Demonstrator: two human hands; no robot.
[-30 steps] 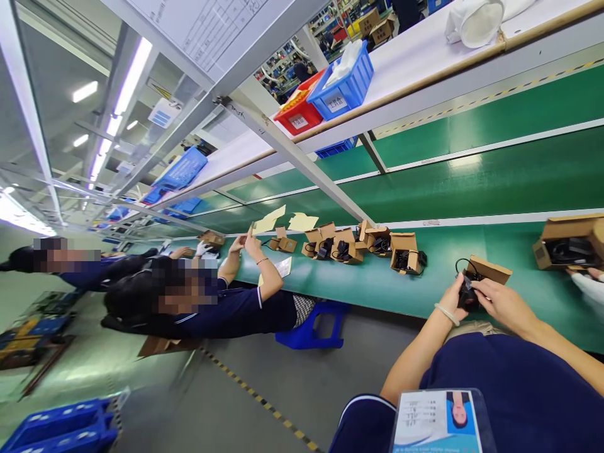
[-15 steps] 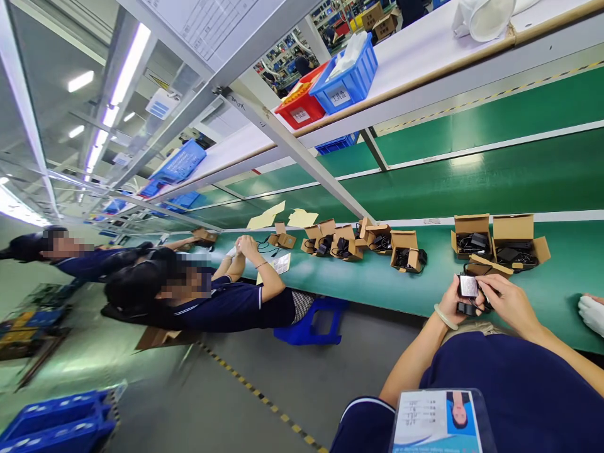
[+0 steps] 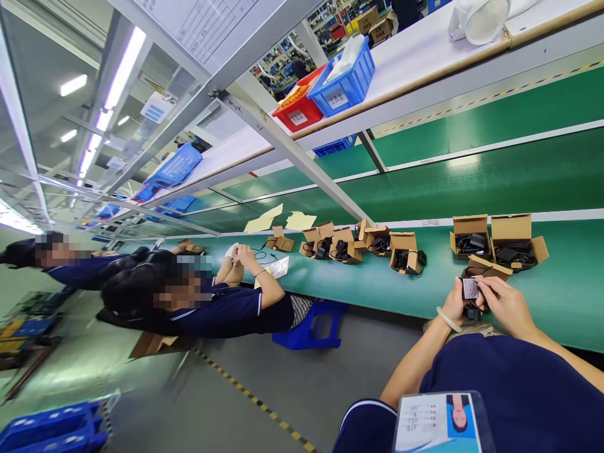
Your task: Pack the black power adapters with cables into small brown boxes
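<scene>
A black power adapter with a silver label facing up is held in front of my body, over the front of the green bench. My left hand, with a pale bangle on its wrist, grips it from the left. From the other side my right hand has its fingertips pinched at the label's right edge, against the adapter. Just beyond my hands stands an open cardboard box. Two more open boxes behind it, a left one and a right one, contain black adapters and cables.
Several open boxes with adapters, one of them a box, line the green bench to the left. A co-worker sits there near a blue stool. A shelf above carries a red bin and a blue bin.
A white-gloved hand at the right edge has left the view. My hands stay on the adapter, which has shifted slightly. The far co-worker's hand and box have moved left.
</scene>
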